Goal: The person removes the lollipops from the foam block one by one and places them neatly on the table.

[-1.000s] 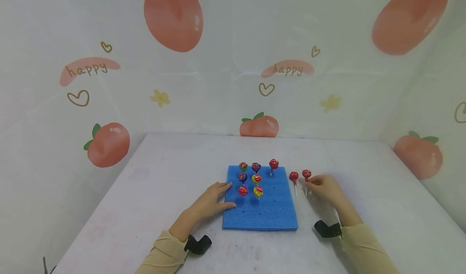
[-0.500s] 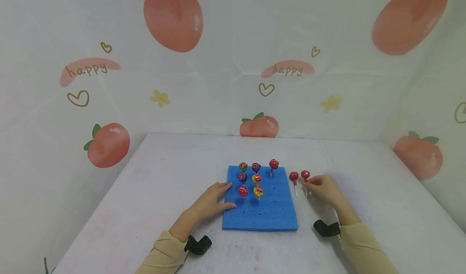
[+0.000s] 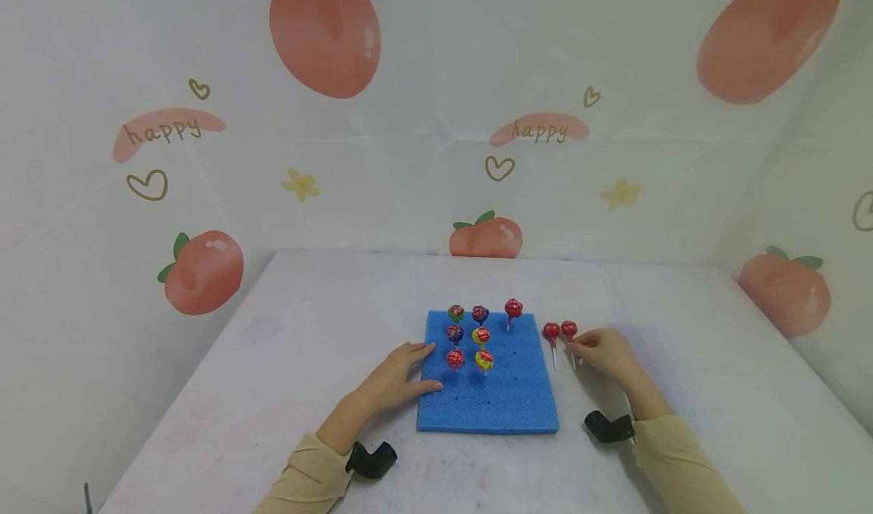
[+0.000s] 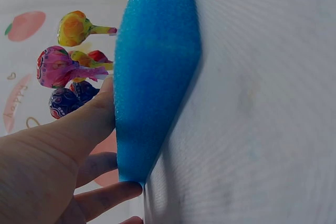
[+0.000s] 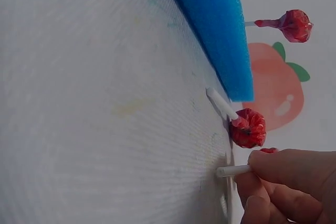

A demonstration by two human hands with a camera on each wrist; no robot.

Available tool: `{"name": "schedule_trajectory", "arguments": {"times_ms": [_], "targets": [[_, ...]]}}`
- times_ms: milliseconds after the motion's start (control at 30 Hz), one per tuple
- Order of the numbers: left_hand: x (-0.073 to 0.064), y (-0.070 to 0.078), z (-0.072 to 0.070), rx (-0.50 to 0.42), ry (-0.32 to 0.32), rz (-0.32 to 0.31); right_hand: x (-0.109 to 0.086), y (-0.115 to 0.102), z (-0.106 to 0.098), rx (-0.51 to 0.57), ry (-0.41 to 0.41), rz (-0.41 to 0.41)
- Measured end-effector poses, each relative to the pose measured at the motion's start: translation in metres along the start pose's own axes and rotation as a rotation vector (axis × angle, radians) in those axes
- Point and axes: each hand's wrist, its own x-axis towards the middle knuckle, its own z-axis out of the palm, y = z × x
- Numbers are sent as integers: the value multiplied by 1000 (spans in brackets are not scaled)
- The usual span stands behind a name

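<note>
A red lollipop is held over the table, right of the blue foam board and near a second red lollipop. Its white stick is pinched between thumb and fingers of the right hand; contact of the stick's tip with the table cannot be told. Handling is judged light, with a stiff stick and a slick wrapper; the stick is best gripped just below the head. The right forearm is angled inward. The left hand is spread against the board's left edge, thumb on top.
</note>
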Motion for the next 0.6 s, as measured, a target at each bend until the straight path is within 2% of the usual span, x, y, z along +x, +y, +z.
{"name": "schedule_trajectory", "arguments": {"times_ms": [600], "targets": [[-1,2,0,4,-1,-14,0,-1,0,-18,6,-6]]}}
